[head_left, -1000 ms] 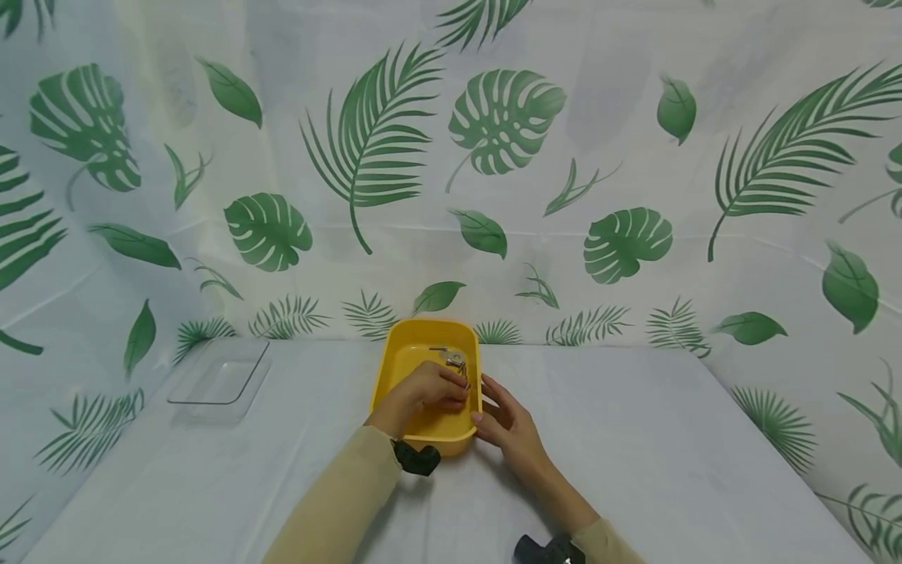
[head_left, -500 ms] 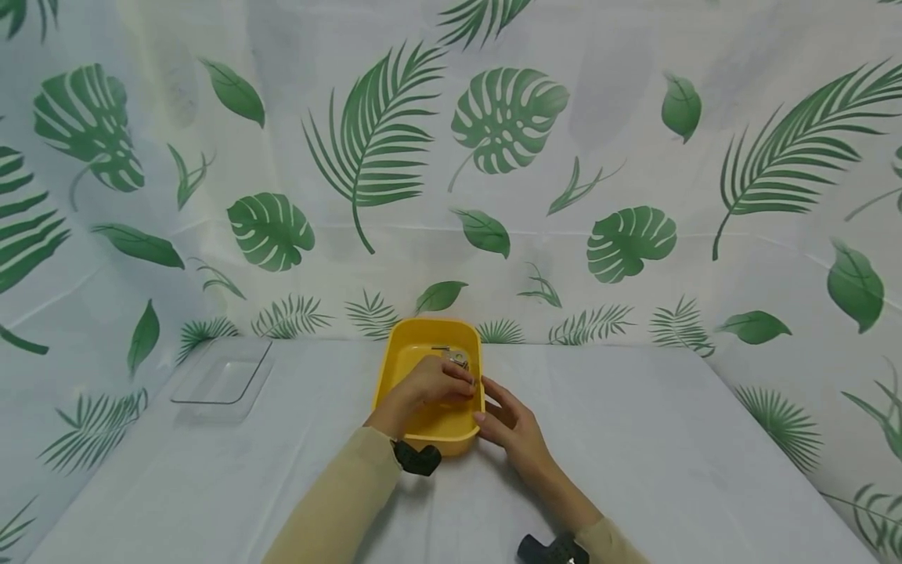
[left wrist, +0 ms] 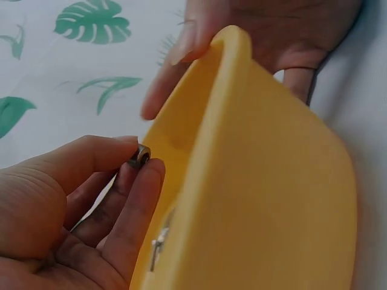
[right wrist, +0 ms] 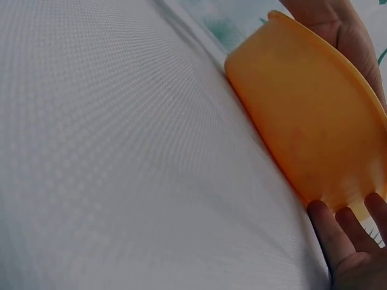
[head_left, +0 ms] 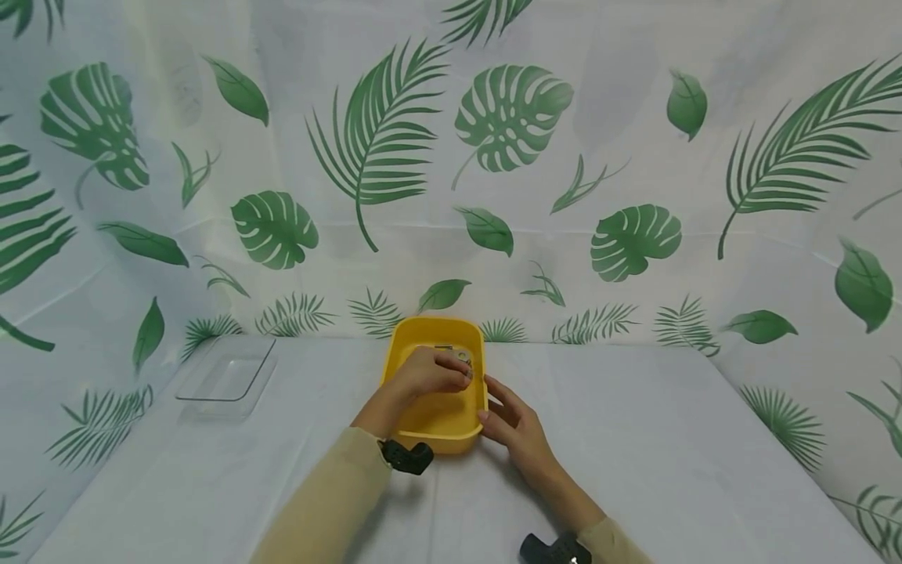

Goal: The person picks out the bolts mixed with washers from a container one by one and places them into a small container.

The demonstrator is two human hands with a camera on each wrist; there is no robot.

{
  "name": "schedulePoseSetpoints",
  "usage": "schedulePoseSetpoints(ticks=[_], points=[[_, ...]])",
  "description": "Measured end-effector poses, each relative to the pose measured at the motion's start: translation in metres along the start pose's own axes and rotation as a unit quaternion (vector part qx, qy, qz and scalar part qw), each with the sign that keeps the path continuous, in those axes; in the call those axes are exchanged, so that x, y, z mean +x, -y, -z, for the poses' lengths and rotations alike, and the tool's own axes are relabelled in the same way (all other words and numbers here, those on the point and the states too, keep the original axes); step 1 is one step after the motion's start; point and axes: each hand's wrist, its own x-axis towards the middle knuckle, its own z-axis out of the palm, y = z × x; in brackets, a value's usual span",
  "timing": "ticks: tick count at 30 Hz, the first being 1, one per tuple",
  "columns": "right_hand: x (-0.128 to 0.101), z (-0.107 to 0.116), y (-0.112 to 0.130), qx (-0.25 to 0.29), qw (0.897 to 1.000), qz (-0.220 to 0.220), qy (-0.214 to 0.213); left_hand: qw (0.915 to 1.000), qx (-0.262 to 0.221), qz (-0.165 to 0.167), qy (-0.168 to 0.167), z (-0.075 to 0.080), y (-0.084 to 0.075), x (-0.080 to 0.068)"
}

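My left hand [head_left: 431, 371] is over the yellow plastic tray [head_left: 437, 440], its thumb and fingers pinching a small dark metal nut-like piece [left wrist: 142, 156] with a hole in its end. Beyond those fingers, small shiny metal parts [head_left: 463, 356] lie on the tray's floor, partly hidden by the hand. On the tray's right side is my right hand [head_left: 519, 431], fairly straight fingers [right wrist: 329, 226] touching the outer wall and the thumb by the near right corner. The tray stands flat on the white-covered table.
To the left on the white cloth [head_left: 317, 439] stands a clear plastic container [head_left: 225, 384]. A white sheet printed with green leaves [head_left: 395, 141] hangs behind the table and along its sides.
My left hand has lifted a little from the tray's floor, with the small metal piece between its fingertips. The right hand stays at the tray's side.
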Motion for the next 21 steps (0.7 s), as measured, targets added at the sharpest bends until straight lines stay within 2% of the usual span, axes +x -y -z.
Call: schedulePoseSetpoints(ticks=[5, 15, 21], points=[[0.000, -0.001, -0.001, -0.009, 1.000, -0.010, -0.008, 0.9992, -0.038, -0.002, -0.010, 0.013, -0.001, -0.003], [0.001, -0.002, -0.001, -0.014, 1.000, -0.021, -0.017, 0.9935, -0.087, 0.004, -0.073, 0.046, 0.004, -0.015], [0.002, -0.003, -0.002, -0.014, 1.000, -0.014, -0.017, 0.9932, -0.063, 0.025, -0.094, 0.069, 0.013, -0.025]])
